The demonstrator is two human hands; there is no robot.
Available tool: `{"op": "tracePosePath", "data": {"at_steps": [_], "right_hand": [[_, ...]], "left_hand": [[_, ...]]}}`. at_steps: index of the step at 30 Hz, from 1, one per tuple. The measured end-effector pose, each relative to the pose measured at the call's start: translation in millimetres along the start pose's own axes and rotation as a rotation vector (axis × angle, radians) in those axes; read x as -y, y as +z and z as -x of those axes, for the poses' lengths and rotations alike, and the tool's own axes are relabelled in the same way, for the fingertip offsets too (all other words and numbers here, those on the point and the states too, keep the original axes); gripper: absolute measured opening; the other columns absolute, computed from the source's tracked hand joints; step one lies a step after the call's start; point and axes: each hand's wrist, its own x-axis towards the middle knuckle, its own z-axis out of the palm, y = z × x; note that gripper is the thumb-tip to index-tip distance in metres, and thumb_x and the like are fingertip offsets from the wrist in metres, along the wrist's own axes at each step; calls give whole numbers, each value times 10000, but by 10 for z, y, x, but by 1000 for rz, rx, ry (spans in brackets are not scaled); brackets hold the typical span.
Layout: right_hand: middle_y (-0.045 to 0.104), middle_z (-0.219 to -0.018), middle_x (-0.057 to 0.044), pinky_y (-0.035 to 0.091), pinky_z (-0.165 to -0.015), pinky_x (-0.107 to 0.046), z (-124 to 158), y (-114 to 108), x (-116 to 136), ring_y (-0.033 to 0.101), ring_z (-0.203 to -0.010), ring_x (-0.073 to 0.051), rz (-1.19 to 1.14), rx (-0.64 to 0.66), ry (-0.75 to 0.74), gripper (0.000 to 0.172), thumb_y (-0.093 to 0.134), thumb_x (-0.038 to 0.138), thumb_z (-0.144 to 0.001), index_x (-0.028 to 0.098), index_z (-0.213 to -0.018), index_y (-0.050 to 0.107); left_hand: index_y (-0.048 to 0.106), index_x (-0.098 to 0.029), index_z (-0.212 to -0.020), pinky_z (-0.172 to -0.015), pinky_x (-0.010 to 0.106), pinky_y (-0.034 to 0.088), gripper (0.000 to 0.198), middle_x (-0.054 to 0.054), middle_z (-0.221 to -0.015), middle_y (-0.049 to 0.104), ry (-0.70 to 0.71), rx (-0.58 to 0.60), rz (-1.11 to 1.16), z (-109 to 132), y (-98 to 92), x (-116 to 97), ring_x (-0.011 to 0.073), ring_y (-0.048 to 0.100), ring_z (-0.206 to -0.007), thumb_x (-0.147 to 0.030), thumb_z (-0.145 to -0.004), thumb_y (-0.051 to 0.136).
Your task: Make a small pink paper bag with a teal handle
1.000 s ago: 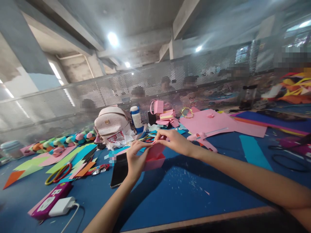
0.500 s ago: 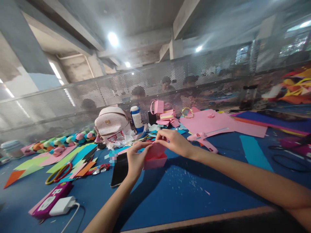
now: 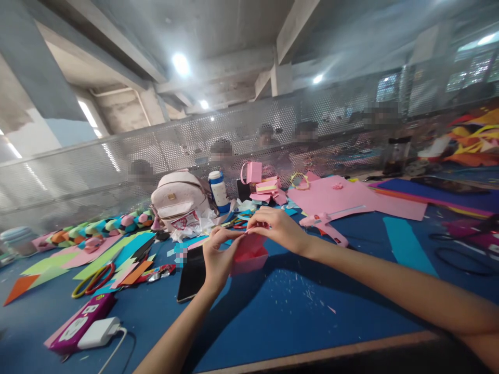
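A small folded pink paper box (image 3: 249,255) rests on the blue table (image 3: 296,311) in front of me. My left hand (image 3: 217,257) grips its left side with fingers curled round the paper. From the right, my right hand (image 3: 277,228) pinches the box's upper edge between thumb and fingers. A black phone (image 3: 192,272) lies flat just left of my left hand.
A pink glue gun (image 3: 325,224) and large pink sheets (image 3: 343,197) lie right of my hands. A pale pink backpack (image 3: 178,200), a bottle (image 3: 218,189), scissors (image 3: 93,278), coloured paper scraps and a power strip (image 3: 83,327) are to the left. People sit behind a mesh screen (image 3: 117,161).
Both hands stay on the pink box; my fingers have shifted slightly along its top edge. The view has barely moved.
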Motion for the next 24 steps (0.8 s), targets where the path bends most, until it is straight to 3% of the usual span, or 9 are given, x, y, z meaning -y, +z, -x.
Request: {"op": "tracePosePath", "data": {"at_steps": [19, 24], "right_hand": [[647, -779, -13, 405, -706, -266, -77, -28, -15, 554, -757, -150, -38, 36, 51, 112, 634, 174, -883, 168, -771, 643], [628, -756, -2, 402, -665, -260, -109, -89, -100, 554, -705, -134, -88, -114, 152, 122, 588, 186, -892, 165, -779, 626]], "left_hand": [[767, -208, -734, -780, 307, 481, 137, 27, -719, 745, -162, 33, -7, -44, 22, -26, 186, 656, -739, -338, -757, 731], [758, -175, -736, -706, 259, 505, 174, 42, -733, 748, -311, 2, 145, -46, 18, -5, 178, 676, -725, -349, -735, 744]]}}
